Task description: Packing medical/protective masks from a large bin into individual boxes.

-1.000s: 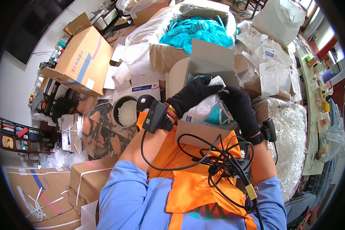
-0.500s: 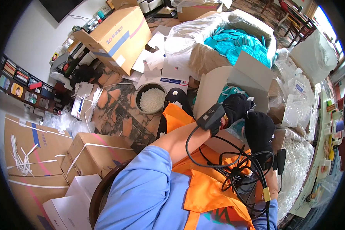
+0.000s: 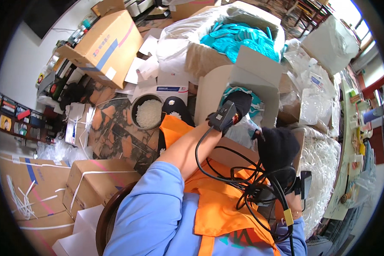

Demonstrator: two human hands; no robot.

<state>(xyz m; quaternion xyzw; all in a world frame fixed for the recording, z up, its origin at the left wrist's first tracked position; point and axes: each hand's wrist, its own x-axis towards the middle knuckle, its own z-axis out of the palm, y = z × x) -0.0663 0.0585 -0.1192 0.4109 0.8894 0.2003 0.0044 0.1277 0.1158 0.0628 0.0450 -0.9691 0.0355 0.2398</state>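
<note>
An open white-grey carton point(image 3: 257, 64) stands in front of me, its flaps raised, with teal soft pieces point(image 3: 257, 104) inside a clear plastic bag point(image 3: 242, 131). My left hand point(image 3: 238, 103), in a black glove, reaches into the carton over the teal pieces; its fingers are hidden. At the carton's near right corner, my right hand point(image 3: 279, 147), also black-gloved, is closed with its fingertips at the edge of the bag. Black cables point(image 3: 260, 183) run from the devices strapped on my wrists and lie tangled over my orange apron point(image 3: 219, 213).
Beyond the carton, a large plastic-lined box point(image 3: 205, 59) holds a heap of teal pieces point(image 3: 239, 38). A pot of white granules point(image 3: 148, 114) stands on the floor by my foot. Cardboard boxes point(image 3: 104, 181) are at left; bulging clear plastic bags point(image 3: 318, 170) line the right.
My left hand has moved away from my right hand and deeper into the carton. My right hand stays by the near right corner. The whole view has shifted, with things now further left.
</note>
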